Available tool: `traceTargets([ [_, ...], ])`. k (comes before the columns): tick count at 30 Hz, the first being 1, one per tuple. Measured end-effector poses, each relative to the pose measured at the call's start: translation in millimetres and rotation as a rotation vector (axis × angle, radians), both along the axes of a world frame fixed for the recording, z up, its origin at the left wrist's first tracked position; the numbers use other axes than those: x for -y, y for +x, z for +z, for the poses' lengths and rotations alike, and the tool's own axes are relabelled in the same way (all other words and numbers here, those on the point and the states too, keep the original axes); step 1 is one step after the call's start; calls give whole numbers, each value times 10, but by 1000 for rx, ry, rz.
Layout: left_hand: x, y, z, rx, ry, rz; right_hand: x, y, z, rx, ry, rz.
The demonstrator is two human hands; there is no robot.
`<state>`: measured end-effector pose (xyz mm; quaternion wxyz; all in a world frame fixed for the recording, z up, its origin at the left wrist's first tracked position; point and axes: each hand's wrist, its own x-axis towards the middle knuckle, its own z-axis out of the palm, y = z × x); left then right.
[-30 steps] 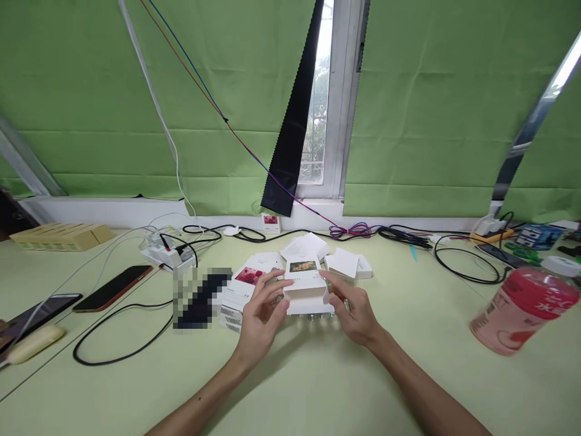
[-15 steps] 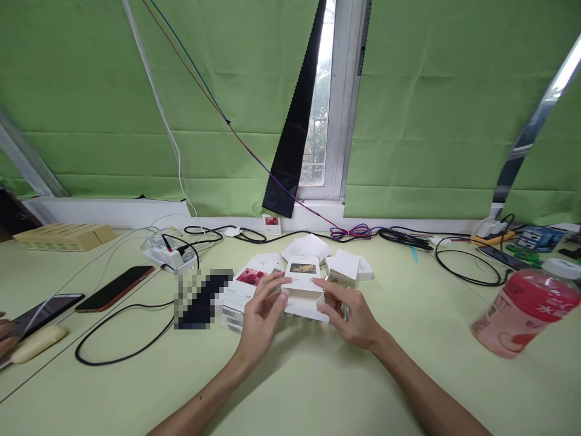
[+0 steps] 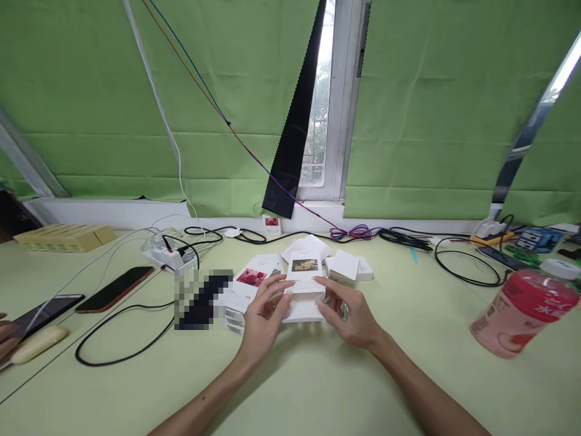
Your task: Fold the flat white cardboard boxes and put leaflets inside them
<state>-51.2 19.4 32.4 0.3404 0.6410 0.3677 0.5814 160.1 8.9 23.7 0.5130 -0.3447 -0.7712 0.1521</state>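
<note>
Between my hands is a white cardboard box (image 3: 305, 280) with a gold-toned picture on its top. Its near end flap sticks out toward me. My left hand (image 3: 265, 309) grips the box's left side, fingers on top and thumb at the flap's edge. On the right side, my right hand (image 3: 347, 312) pinches it between index finger and thumb. Stacked white boxes with a red picture (image 3: 252, 278) stand just left of my left hand. Behind the held box lie more white cartons (image 3: 306, 245). White cards or small boxes (image 3: 344, 265) lie to the right.
A pink-labelled bottle (image 3: 524, 312) stands on the right. Left are a phone (image 3: 115, 289), a power strip (image 3: 170, 257), a black cable (image 3: 124, 363) and another person's hand (image 3: 6, 336) by a second phone. Cables (image 3: 349, 232) run along the back wall.
The near flap of the box has folded down further, so the opening looks narrower. My hands have barely shifted.
</note>
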Motion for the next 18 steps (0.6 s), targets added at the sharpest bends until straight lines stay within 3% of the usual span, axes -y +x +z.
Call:
traceTargets([
  [18, -12, 21, -57, 21, -2, -54, -24, 5, -25, -88, 63, -83],
])
